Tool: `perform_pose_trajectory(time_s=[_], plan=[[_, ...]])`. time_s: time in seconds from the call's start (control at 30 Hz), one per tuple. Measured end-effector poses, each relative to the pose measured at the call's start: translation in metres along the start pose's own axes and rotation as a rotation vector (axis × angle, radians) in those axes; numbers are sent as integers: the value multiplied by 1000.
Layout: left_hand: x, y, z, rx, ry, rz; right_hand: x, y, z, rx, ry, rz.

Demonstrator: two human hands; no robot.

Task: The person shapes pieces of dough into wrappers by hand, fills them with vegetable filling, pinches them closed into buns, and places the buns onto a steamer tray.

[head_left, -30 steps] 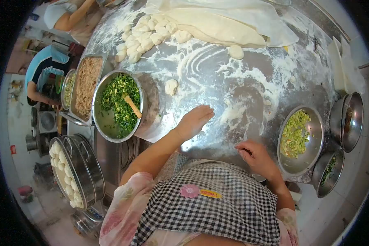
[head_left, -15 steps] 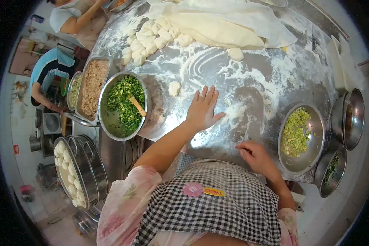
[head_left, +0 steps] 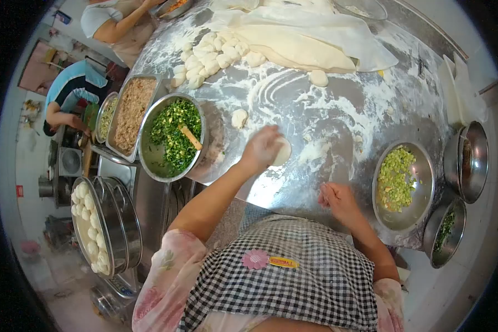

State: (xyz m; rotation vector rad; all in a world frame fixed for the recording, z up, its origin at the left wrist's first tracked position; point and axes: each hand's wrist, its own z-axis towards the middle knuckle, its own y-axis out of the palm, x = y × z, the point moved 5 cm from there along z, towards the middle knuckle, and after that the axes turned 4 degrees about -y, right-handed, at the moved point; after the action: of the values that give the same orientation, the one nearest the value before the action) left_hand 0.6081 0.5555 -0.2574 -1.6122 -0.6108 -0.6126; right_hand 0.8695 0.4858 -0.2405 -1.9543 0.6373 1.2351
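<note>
My left hand (head_left: 262,148), blurred by motion, is over the floured metal table beside a flattened dough round (head_left: 283,152) and partly covers its left side. Whether the fingers touch the round is not clear. A single dough piece (head_left: 239,118) lies just beyond that hand. Close to the table's front edge, my right hand (head_left: 337,200) is loosely curled, with no object visible in it. Farther off, a pile of dough pieces (head_left: 210,55) sits to the left of a large dough slab (head_left: 299,47) partly under a white cloth, with another piece (head_left: 318,78) in front.
At left stand a bowl of chopped greens (head_left: 174,130) with a wooden handle and a tray of filling (head_left: 133,110). Below them are steamers holding buns (head_left: 91,227). A bowl of pale green chopped vegetable (head_left: 395,180) is at right. Two people (head_left: 74,91) are at upper left.
My left hand has come off the dough and shifted slightly left, uncovering the flattened round that was under its palm. My right hand stays near the table edge, its fingers more curled.
</note>
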Motion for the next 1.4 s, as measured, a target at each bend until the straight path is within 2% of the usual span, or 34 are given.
perform_pose_trajectory(time_s=[0.07,0.17,0.23,0.3,0.33,0.43,0.47,0.5,0.57,0.6,0.67,0.73,0.77,0.83,0.87,0.9,0.93,0.97,1.0,1.07,1.1,1.13,1.17,1.2,1.27,1.3,1.37,1.4], plan=[[-7,-11,-4,146,-215,-117,-6,0,9,7,-47,16],[6,-11,-19,36,-339,44,-28,5,36,121,-238,-42],[6,-5,-31,360,-118,6,-13,20,64,255,-445,-155],[23,-14,-49,185,-419,-525,-35,29,87,161,-188,50],[25,-24,-56,127,-431,-494,-50,32,92,118,-44,140],[46,-69,-96,213,-407,-1378,-118,49,102,-136,-7,323],[49,-94,-111,116,-408,-1571,-148,56,101,-138,-69,355],[34,-95,-123,170,-388,-1653,-168,69,104,-164,-171,305],[26,-111,-146,446,-61,-811,-199,95,109,-218,-366,202],[14,-108,-153,466,-45,-726,-213,109,118,-207,-543,5],[-21,-106,-154,620,68,-436,-245,128,135,-98,-658,-295],[-48,-116,-165,686,79,-270,-267,148,154,16,-816,-549],[-44,-147,-176,649,79,-304,-270,165,167,-8,-837,-741],[-68,-187,-193,793,107,-326,-270,199,197,-61,-857,-1129],[-79,-209,-200,816,70,-463,-253,214,218,-158,-780,-1321],[-89,-232,-207,847,38,-603,-257,217,224,-170,-736,-1312],[-107,-243,-210,808,-41,-1189,-261,219,226,-182,-689,-1301],[-130,-259,-217,815,-110,-699,-267,220,229,-191,-639,-1292],[-149,-275,-220,846,-71,-581,-275,226,228,-262,-564,-1241],[-172,-287,-218,881,-61,-641,-298,246,216,-419,-414,-1090],[-175,-290,-213,874,-91,-818,-305,261,206,-502,-342,-984],[-181,-292,-208,862,-120,-992,-286,281,205,-568,-377,-977],[-200,-283,-193,846,-31,-1108,-258,301,206,-632,-414,-970],[-205,-285,-180,824,57,-1223,-257,311,207,-464,-453,-1040],[-189,-295,-170,784,28,-572,-263,298,210,-215,-381,-1005],[-188,-292,-161,741,-9,-627,-267,290,210,-89,-344,-983],[-190,-281,-136,680,147,-583,-255,269,208,22,-327,-880],[-183,-279,-127,683,170,-345,-259,257,205,29,-281,-791]])
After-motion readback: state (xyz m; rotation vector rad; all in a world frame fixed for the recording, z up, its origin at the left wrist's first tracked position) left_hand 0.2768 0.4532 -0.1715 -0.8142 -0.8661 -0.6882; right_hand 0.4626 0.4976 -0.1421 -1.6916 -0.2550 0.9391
